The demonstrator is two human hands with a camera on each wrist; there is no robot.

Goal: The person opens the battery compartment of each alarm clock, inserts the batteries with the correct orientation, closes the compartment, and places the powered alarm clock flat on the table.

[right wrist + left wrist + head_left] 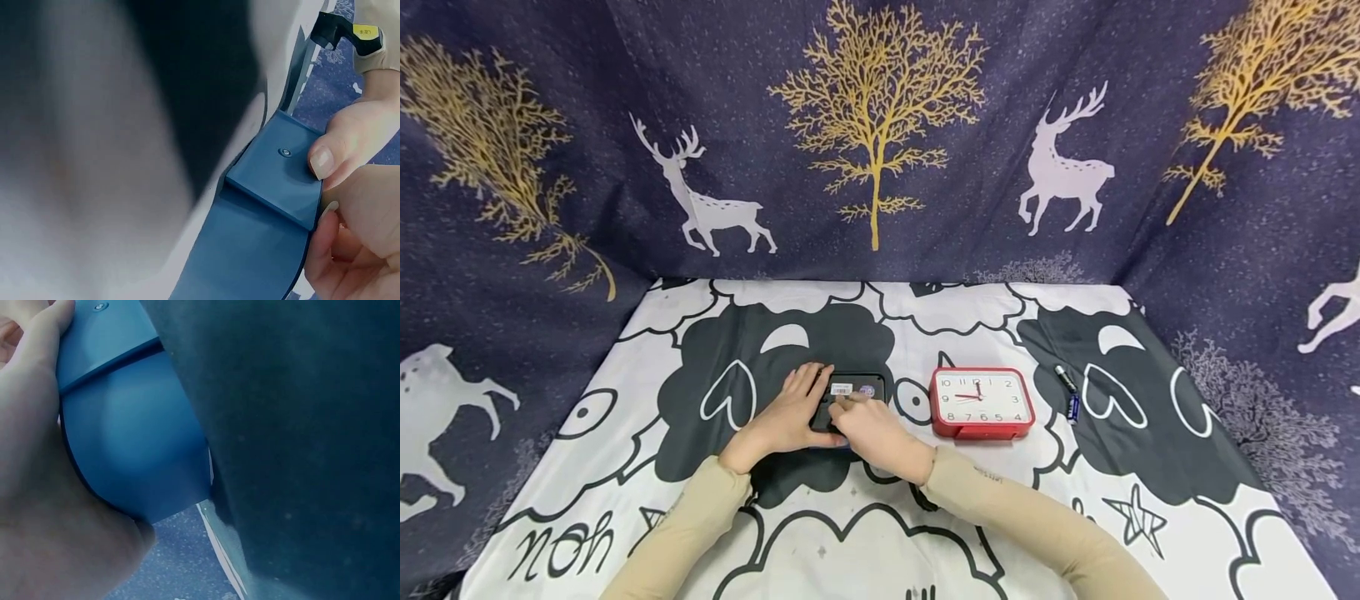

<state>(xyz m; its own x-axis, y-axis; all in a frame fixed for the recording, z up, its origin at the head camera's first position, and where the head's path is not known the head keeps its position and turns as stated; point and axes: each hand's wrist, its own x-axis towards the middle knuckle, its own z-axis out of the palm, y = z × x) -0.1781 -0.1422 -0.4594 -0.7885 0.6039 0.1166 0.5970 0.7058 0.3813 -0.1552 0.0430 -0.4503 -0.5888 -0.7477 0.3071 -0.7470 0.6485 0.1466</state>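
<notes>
A blue alarm clock (877, 385), of a shape like the red one beside it, lies with its black back up; its face is hidden. The back carries a white barcode label and a round purple sticker. My left hand (784, 421) grips its left end, fingers at the far edge and thumb along the near side. In the right wrist view that thumb presses the blue casing (250, 244) near a small screw. Over the middle of the back is my right hand (874, 429), fingers bent and touching it; their tips are partly hidden.
To the right stands a red alarm clock (982, 403), its white face towards me. Farther right lie two batteries, one silver and black (1064, 377), the other blue (1072, 408). A patterned cloth (880, 550) covers the table, and a dark curtain (925, 208) hangs behind.
</notes>
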